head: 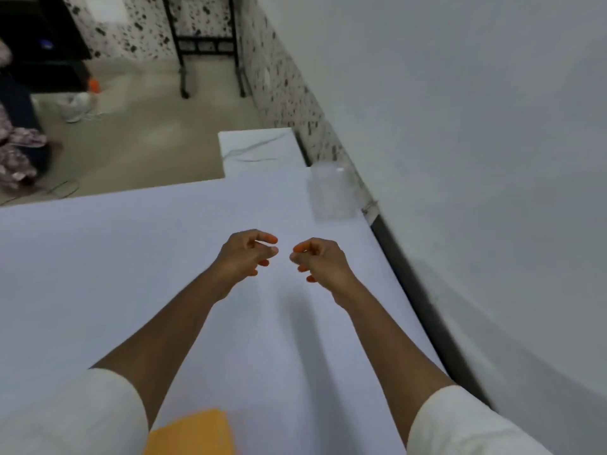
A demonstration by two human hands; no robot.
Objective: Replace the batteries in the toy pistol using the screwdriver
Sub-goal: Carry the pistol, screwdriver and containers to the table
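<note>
- Here, both bare forearms reach forward over the wide white counter, each coming out of a short cream-white sleeve at the bottom of the head view.
- The left hand hangs above the counter with its fingers loosely curled and the thumb near the fingertips — nothing can be seen between them.
- The right hand mirrors it just beside, fingers loosely curled inward and holding nothing; a small gap keeps the two hands apart.
- Fingertips on both hands show orange-red nail colour.
- The toy pistol, the screwdriver and the batteries cannot be found anywhere in this view — where they lie cannot be told.
- A clear, blurred plastic container stands on the counter's far right, close to the pale grey wall.
- A flat orange-yellow patch shows at the bottom edge between the arms; what it is cannot be told.
- Beyond the counter lie a beige floor, a black metal frame on wheels and a speckled black-and-white wall panel.
</note>
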